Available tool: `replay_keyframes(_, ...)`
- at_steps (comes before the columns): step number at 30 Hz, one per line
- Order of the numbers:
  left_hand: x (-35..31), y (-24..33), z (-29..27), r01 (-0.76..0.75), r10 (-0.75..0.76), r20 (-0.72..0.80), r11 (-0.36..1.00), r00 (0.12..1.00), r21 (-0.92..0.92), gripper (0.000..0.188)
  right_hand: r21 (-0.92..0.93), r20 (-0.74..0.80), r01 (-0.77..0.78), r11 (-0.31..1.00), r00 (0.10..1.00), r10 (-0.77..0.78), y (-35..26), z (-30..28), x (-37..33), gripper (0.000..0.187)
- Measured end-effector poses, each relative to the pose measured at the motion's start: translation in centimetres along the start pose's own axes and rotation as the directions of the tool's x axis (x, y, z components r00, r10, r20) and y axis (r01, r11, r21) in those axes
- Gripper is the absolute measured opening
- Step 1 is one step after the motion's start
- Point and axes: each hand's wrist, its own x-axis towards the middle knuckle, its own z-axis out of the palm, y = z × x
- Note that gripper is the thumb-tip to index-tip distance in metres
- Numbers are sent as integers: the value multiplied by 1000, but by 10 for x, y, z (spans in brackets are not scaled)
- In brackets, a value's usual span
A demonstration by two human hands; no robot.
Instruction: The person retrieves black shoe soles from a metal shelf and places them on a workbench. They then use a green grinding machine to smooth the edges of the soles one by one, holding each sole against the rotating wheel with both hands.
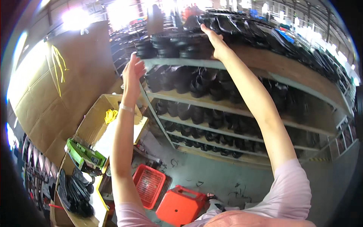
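Observation:
Both my arms stretch forward toward a tall rack, palms roughly facing each other. My left hand [133,72] is empty, its fingers apart and slightly bent, beside the rack's left end post. Close to it on the top shelf stand stacks of black curved pieces [164,47]. My right hand [216,42] is raised above the front edge of the top shelf [264,56], its fingers stretched out with nothing visible in them. Just behind its fingertips lies a row of black flat pieces [227,24]; whether the hand touches them I cannot tell.
Lower shelves hold rows of black moulded pieces [200,81]. At left are a cardboard box [87,125] with yellow strips, a green machine [87,153] and a bundle of black pieces [75,193]. A red basket [149,185] and red stool [181,206] are on the floor.

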Motion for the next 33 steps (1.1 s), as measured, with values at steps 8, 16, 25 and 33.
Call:
replay_keyframes(8, 106, -36, 90, 187, -176, -66, 955, 982, 230, 99, -126, 80, -176, 976, 979, 187, 8, -5, 56, 143)
replay_keyframes(16, 117, -29, 111, 188, -180, -54, 959, 982, 214, 94, 38, 118, -239, 970, 965, 234, 21, -24, 87, 140)
replay_keyframes(25, 98, -8, 149, 408, -373, 222, 902, 901, -141, 65, 189, 141, -281, 941, 956, 257, 19, -27, 86, 134)
replay_keyframes(33, 98, -40, 197, -18, -43, -286, 978, 957, -208, 55, 382, 278, -268, 884, 946, 167, 18, -50, 105, 34)
